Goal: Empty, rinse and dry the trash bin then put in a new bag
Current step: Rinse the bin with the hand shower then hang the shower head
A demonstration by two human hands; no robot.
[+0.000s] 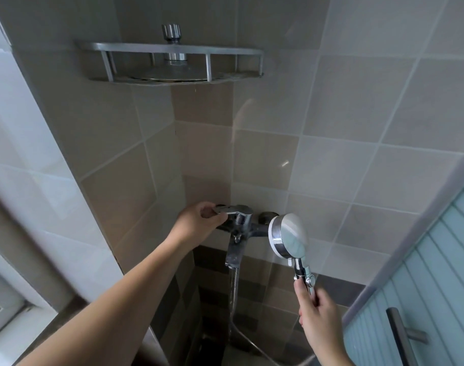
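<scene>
I face a tiled shower corner. My left hand (197, 223) grips the chrome lever of the wall faucet (238, 220), fingers curled over its end. My right hand (318, 313) holds the handle of a white and chrome shower head (288, 235), which is raised just right of the faucet with its face turned left, away from me. A metal hose (234, 294) hangs from the faucet spout downward. The trash bin is not in view.
A metal corner shelf (170, 63) is fixed high on the wall with a chrome fitting above it. A frosted glass door with a bar handle (399, 336) stands at the right. A window frame (4, 313) is at the lower left.
</scene>
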